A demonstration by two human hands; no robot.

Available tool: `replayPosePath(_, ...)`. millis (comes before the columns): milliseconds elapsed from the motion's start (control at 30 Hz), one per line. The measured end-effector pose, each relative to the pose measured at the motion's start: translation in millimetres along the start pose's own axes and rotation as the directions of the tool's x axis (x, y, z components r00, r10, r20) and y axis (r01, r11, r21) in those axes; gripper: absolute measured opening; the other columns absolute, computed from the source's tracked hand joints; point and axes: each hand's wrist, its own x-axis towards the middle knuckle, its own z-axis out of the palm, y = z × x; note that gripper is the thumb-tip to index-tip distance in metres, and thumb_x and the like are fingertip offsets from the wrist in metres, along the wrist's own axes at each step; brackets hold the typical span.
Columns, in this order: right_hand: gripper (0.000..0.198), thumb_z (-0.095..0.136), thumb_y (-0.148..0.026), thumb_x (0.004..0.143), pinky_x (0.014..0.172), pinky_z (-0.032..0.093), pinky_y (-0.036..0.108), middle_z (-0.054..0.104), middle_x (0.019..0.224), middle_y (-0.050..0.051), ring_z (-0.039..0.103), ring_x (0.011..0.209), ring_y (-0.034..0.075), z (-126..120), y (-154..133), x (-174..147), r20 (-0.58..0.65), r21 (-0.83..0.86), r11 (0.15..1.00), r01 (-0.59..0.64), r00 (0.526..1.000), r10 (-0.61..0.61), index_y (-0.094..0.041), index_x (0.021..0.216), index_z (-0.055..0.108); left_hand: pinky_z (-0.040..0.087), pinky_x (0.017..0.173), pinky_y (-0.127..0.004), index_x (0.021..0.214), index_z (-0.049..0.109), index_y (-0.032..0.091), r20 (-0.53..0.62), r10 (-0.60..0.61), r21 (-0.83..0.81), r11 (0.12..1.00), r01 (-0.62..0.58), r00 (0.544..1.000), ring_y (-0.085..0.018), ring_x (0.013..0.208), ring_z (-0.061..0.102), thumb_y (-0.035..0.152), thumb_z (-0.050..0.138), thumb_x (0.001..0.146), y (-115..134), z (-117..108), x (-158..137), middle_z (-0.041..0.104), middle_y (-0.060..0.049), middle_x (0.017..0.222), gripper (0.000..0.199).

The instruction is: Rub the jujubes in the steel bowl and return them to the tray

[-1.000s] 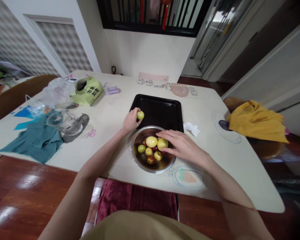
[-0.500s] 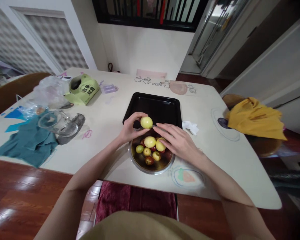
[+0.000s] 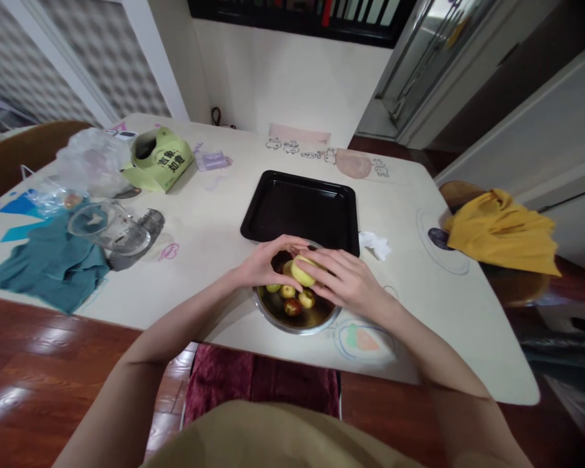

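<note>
A round yellow-green fruit (image 3: 302,270) is between my two hands, just over the metal bowl (image 3: 297,330). My left hand (image 3: 266,261) curves about its left side, thumb below and fingers above, with the tips at the fruit. From the right, the fingers of my right hand (image 3: 346,278) lie over the same fruit and hide part of it. Beneath, the bowl holds a brown-red fruit (image 3: 292,307), a small yellow fruit (image 3: 307,298) and several others, partly covered by my hands.
Behind the bowl lies a black baking tray (image 3: 302,208), with a crumpled white tissue (image 3: 375,245) at its right. Leftward are a clear plastic jug (image 3: 112,227), a teal cloth (image 3: 53,266), a green carton (image 3: 160,159) and a plastic bag (image 3: 95,162). A yellow cloth (image 3: 504,231) hangs over the right-hand chair.
Both hands have come closer together and lower over the bowl. The fruit that my left fingers held up is now down between both hands. The view has shifted slightly.
</note>
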Motion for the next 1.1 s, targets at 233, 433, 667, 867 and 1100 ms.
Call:
replayPosePath(233, 0.037, 0.053, -0.021, 0.107, 0.100, 0.056, 0.039, 0.074, 0.135, 0.013, 0.066, 0.125, 0.024, -3, -4, 2, 0.205, 0.204, 0.973, 0.110, 0.967, -0.152, -0.016, 0.143, 0.063, 0.059, 0.094, -0.036, 0.138, 0.063, 0.017, -0.113, -0.071, -0.128, 0.990, 0.057, 0.991, -0.023, 0.106, 0.073, 0.047, 0.054, 0.109, -8, -12, -2, 0.075, -0.014, 0.116, 0.043)
replayPosePath(433, 0.034, 0.053, -0.011, 0.106, 0.101, 0.055, 0.038, 0.073, 0.139, 0.007, 0.065, 0.129, 0.022, 3, -10, 5, 0.308, 0.221, 0.970, 0.102, 0.936, -0.169, -0.023, 0.134, 0.067, 0.057, 0.091, -0.034, 0.132, 0.067, 0.016, -0.102, -0.110, -0.085, 0.991, 0.101, 0.989, -0.021, 0.100, 0.073, 0.045, 0.050, 0.110, -14, -11, -3, 0.076, -0.013, 0.110, 0.040)
replayPosePath(667, 0.042, 0.058, -0.005, 0.101, 0.104, 0.054, 0.041, 0.071, 0.139, 0.010, 0.064, 0.132, 0.022, 2, -10, 5, 0.332, 0.276, 0.960, 0.047, 0.933, -0.141, -0.023, 0.138, 0.066, 0.057, 0.092, -0.034, 0.130, 0.068, 0.017, -0.105, -0.136, -0.071, 0.989, 0.129, 0.985, -0.020, 0.100, 0.072, 0.046, 0.049, 0.111, -13, -11, -4, 0.077, -0.012, 0.110, 0.040)
replayPosePath(867, 0.037, 0.057, -0.017, 0.106, 0.107, 0.054, 0.042, 0.069, 0.144, 0.010, 0.062, 0.135, 0.024, -6, -7, 5, 0.344, 0.301, 0.953, 0.037, 0.928, -0.145, -0.023, 0.141, 0.064, 0.058, 0.091, -0.035, 0.129, 0.069, 0.018, -0.106, -0.161, -0.069, 0.986, 0.155, 0.981, -0.021, 0.100, 0.074, 0.049, 0.048, 0.110, -14, -11, -5, 0.077, -0.011, 0.110, 0.041)
replayPosePath(1100, 0.037, 0.064, -0.038, 0.106, 0.109, 0.054, 0.047, 0.072, 0.138, 0.011, 0.064, 0.132, 0.026, -9, 20, -4, 0.131, 0.410, 0.910, -0.057, 0.991, 0.003, -0.024, 0.139, 0.067, 0.058, 0.091, -0.034, 0.124, 0.072, 0.018, -0.157, -0.156, -0.025, 0.988, 0.154, 0.975, -0.020, 0.099, 0.073, 0.050, 0.045, 0.111, -14, -10, -4, 0.078, -0.010, 0.107, 0.044)
